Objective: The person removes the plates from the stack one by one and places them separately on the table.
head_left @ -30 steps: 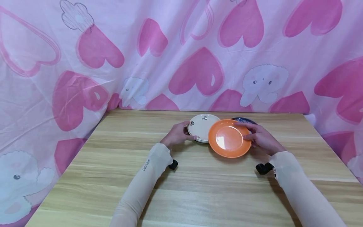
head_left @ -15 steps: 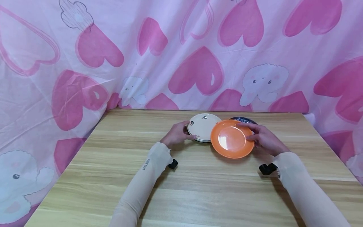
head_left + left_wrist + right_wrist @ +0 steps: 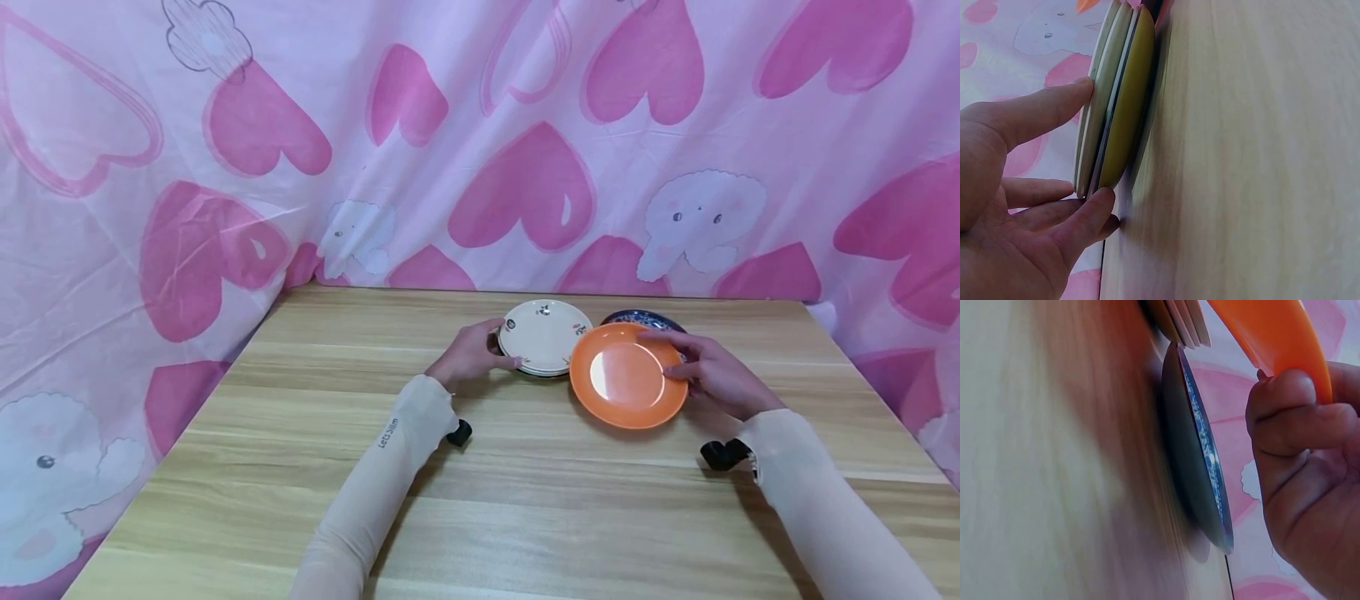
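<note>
My left hand (image 3: 471, 354) grips the left side of a stack of plates, its fingers spread along the rims. On top of the stack is a white plate (image 3: 543, 333) with small dark motifs; in the left wrist view a yellow plate (image 3: 1129, 106) shows at the bottom. My right hand (image 3: 716, 371) pinches the right rim of an orange plate (image 3: 628, 375). That plate is raised off the table, tilted, and overlaps the stack's right edge in the head view. Behind it, partly covered, a blue patterned plate (image 3: 1191, 444) rests on the table beside the stack.
The wood-grain table (image 3: 525, 500) carries the plates near its back edge. A pink heart-print cloth (image 3: 517, 183) hangs behind it and along both sides. Black wrist mounts (image 3: 723, 454) stick out below the sleeves.
The orange plate has moved right and slightly toward me with my right hand, uncovering more of the white plate and its motifs. My left hand has stayed at the stack.
</note>
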Action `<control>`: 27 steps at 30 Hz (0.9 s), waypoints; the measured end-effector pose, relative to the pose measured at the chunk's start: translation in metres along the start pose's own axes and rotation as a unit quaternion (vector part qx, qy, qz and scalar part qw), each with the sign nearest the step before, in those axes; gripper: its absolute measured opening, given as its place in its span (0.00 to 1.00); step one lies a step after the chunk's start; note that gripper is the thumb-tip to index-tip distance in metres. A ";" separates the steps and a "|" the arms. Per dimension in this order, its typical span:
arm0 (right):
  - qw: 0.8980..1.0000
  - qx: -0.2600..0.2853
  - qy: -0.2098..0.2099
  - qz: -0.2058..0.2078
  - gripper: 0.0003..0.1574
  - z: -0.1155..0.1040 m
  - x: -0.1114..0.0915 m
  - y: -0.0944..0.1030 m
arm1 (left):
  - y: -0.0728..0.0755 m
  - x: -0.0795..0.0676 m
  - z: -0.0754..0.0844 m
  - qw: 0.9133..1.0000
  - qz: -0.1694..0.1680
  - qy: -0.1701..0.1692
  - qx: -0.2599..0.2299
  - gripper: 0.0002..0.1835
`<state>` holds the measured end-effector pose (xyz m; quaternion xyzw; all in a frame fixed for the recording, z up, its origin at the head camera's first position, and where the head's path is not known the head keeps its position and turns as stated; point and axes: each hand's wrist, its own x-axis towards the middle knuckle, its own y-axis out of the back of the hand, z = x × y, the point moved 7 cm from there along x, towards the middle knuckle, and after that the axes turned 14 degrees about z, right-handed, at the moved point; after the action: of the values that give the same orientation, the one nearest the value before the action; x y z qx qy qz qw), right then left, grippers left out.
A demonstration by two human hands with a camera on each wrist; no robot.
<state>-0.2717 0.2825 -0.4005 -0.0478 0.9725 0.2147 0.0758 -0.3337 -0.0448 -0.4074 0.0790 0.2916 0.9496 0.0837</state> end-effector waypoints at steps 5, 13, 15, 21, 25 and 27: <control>1.000 -0.001 0.000 0.001 0.39 0.006 -0.002 0.003 | 0.000 0.000 0.000 1.000 0.000 -0.004 -0.001 0.26; 1.000 -0.014 -0.006 -0.013 0.40 0.011 -0.007 0.007 | 0.000 0.000 -0.002 1.000 0.005 0.006 0.010 0.30; 1.000 -0.017 -0.005 -0.017 0.40 0.012 -0.009 0.007 | 0.000 0.001 -0.002 1.000 0.006 0.005 0.013 0.30; 1.000 -0.004 -0.014 -0.026 0.40 0.015 -0.013 0.007 | 0.000 0.001 -0.002 1.000 0.004 0.001 0.006 0.27; 0.999 0.015 -0.026 -0.034 0.41 0.018 -0.016 0.006 | -0.001 0.002 -0.002 1.000 0.000 -0.005 0.001 0.25; 0.998 0.023 -0.035 -0.036 0.42 0.020 -0.017 0.006 | -0.001 0.002 -0.001 1.000 -0.002 -0.011 0.002 0.23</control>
<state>-0.2533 0.2971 -0.4130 -0.0735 0.9716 0.1915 0.1183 -0.3357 -0.0445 -0.4088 0.0889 0.2927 0.9480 0.0881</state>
